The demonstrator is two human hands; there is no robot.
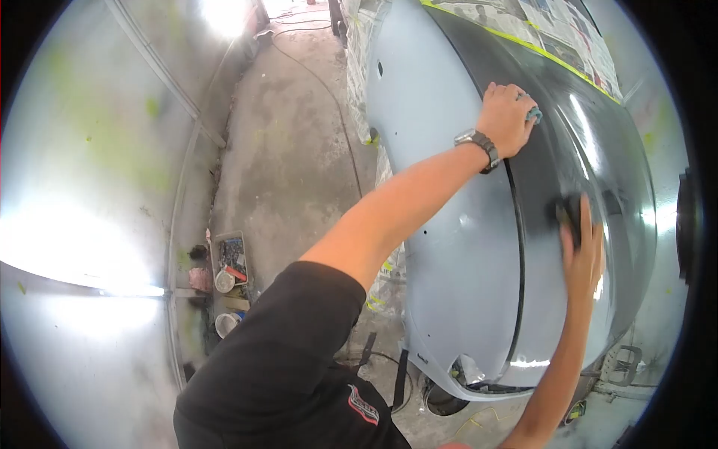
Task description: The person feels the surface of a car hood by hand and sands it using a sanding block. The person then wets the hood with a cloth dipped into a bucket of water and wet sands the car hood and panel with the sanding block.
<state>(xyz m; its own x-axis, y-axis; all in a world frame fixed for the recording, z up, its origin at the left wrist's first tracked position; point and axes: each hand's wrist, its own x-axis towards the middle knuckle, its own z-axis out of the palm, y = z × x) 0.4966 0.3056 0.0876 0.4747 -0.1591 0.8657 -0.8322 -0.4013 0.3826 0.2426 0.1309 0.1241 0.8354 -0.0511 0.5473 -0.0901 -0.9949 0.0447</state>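
My left hand (506, 120), with a watch (479, 146) on the wrist, is closed around a crumpled blue cloth (533, 114). It rests on the car near the seam between the light grey fender (441, 179) and the dark hood (535, 168). Lower on the hood, my right hand (585, 251) grips a black pad (570, 217) pressed flat to the surface. Its exact kind is unclear, as the fingers cover part of it. Around the pad the hood shades from dark to pale grey, with glossy reflections farther right.
Newspaper (557, 34) edged with yellow tape masks the area beyond the hood. Plastic sheeting (357, 75) hangs along the fender's left side. On the concrete floor (288, 112) lie a hose (329, 93) and a bin of supplies (230, 258). A white tub (226, 324) stands nearby.
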